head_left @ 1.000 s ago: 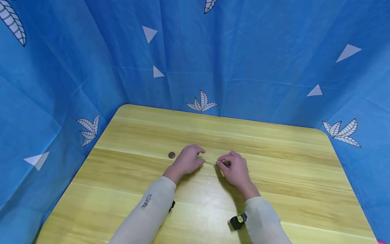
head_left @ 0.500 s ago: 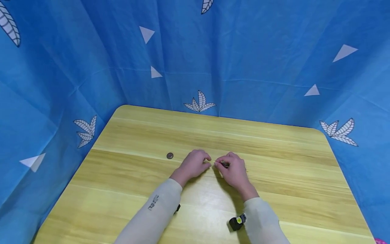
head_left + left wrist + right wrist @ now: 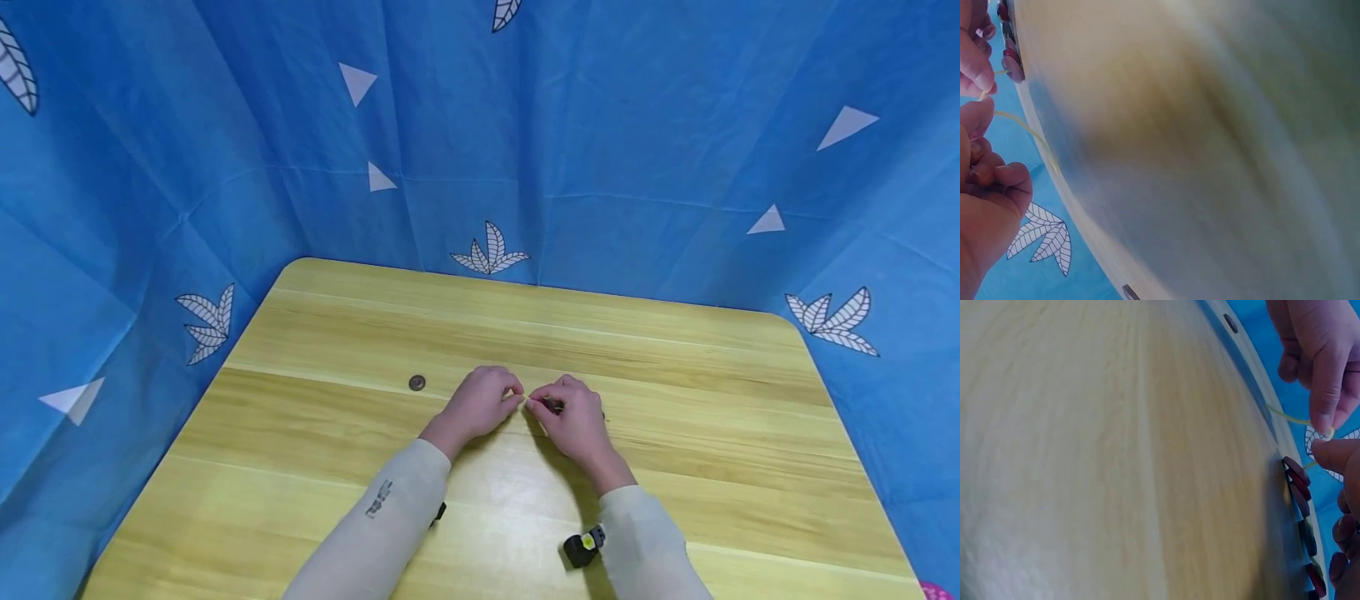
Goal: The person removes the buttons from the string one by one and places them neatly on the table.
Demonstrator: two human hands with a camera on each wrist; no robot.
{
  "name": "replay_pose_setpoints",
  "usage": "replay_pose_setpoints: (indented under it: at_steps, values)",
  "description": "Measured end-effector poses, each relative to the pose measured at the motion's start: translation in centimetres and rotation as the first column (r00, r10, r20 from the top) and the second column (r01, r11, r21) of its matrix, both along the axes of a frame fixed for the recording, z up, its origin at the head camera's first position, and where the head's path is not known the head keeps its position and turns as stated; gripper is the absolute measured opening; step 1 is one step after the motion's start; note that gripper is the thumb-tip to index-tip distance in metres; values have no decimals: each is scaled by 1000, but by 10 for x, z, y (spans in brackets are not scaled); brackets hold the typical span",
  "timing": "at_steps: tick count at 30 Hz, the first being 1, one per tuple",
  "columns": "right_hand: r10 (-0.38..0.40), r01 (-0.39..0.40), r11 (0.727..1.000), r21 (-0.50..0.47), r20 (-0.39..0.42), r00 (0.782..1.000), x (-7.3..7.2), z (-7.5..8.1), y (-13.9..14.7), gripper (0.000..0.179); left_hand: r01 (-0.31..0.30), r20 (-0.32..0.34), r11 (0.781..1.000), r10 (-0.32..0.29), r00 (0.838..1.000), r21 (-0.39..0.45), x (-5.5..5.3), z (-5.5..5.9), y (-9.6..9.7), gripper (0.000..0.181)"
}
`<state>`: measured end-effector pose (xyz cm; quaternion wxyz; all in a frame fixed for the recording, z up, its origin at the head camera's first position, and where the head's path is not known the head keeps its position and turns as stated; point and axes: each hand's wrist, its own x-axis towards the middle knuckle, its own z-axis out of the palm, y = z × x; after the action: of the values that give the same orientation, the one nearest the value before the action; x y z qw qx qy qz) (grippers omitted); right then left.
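Blue curtain point(image 3: 637, 150) with white leaves and triangles all round, wood table point(image 3: 225, 467) in front of it. The yellow string point(image 3: 1027, 128) is over the middle of the table, between the two hands. Left hand point(image 3: 480, 406) has it pinched between thumb and finger, loose tail sticking out past the grip. Right hand point(image 3: 576, 421) pinches it too, fingertips just beside the left's. On that side it runs to a row of dark and reddish discs point(image 3: 1307, 537). One brown button point(image 3: 417, 382) lies left of the left hand. Pale sleeves point(image 3: 648, 533) on both arms.
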<state>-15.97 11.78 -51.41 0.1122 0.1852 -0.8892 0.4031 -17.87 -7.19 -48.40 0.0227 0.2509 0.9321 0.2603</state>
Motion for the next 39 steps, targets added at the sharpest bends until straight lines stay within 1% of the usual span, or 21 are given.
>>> replay_pose_setpoints:
  at_steps: [3, 8, 11, 16, 19, 25, 29, 34, 37, 39]
  values:
    - [-13, 13, 1000, 16, -5, 1000, -1, -2, 1, 5, 6, -14, 1000, -6, 1000, 17, 0, 2, 1, 10]
    - [-31, 32, 998, 57, -6, 999, -1, -3, 3, 14, 10, -27, 999, -9, 1000, 45, 1, 4, 3, 9]
    - [-50, 48, 995, 86, 16, 999, 0, -3, 4, 20, 7, -23, 998, -6, 1000, 63, 1, 5, 3, 9]
    - [-90, 80, 987, 141, 65, 994, 1, -4, 5, 28, 12, -38, 997, -9, 999, 81, 1, 6, 4, 10]
    - [-113, 99, 981, 166, 77, 991, 1, -4, 5, 27, 16, -48, 995, -12, 999, 98, 1, 7, 4, 9]
    - [-154, 139, 971, 195, 66, 986, 0, -4, 5, 24, 14, -58, 992, -7, 998, 126, 2, 10, 3, 8]
    - [-156, 142, 972, 185, 61, 986, -1, -3, 5, 26, 13, -61, 992, -6, 998, 122, 1, 10, 2, 8]
    - [-106, 99, 988, 116, 61, 992, -3, -4, 4, 25, 9, -58, 995, -3, 998, 103, 1, 9, 2, 8]
    - [-86, 79, 994, 77, 90, 992, -4, -3, 3, 22, 8, -64, 995, -1, 998, 98, 2, 7, 1, 8]
    - [-87, 79, 995, 65, 127, 988, -4, -3, 3, 21, 6, -66, 995, 0, 998, 98, 2, 6, 1, 8]
